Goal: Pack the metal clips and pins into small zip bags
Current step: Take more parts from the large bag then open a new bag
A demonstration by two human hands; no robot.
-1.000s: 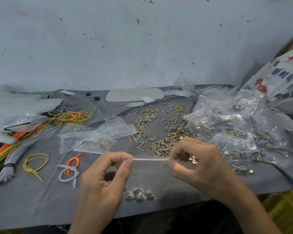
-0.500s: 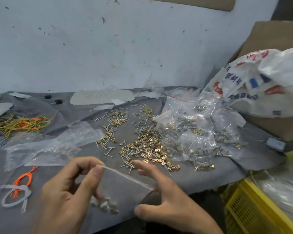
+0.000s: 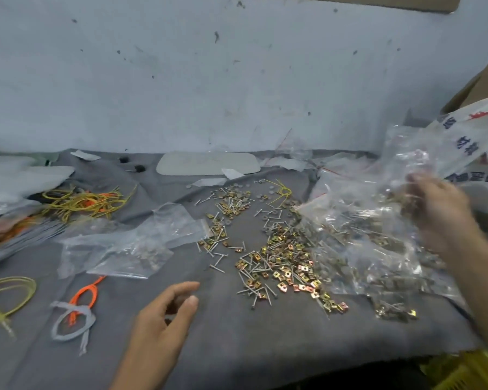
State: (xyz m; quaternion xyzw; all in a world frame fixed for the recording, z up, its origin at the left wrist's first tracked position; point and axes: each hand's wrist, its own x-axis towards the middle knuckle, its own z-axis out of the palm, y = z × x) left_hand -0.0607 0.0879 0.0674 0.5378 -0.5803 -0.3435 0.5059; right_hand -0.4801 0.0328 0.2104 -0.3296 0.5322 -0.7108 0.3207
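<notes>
The left hand (image 3: 164, 313) holds nothing; its fingers are loosely curled and the thumb stands apart as it hovers palm-down near the front edge of the grey cloth (image 3: 237, 339), forearm coming up from below. The right hand (image 3: 437, 209) is blurred, raised over the right edge with its arm slanting in from the lower right. It is against clear plastic in the heap of filled zip bags (image 3: 378, 240), but I cannot tell whether it grips any.

The gold metal clips (image 3: 282, 268) and silver pins (image 3: 217, 258) lie loose mid-cloth, between the hands. Flat zip bags (image 3: 130, 243) lie left of them. Near the left front corner are wire loops (image 3: 76, 308) — yellow, orange and grey. A printed white sack (image 3: 479, 130) stands behind the right hand.
</notes>
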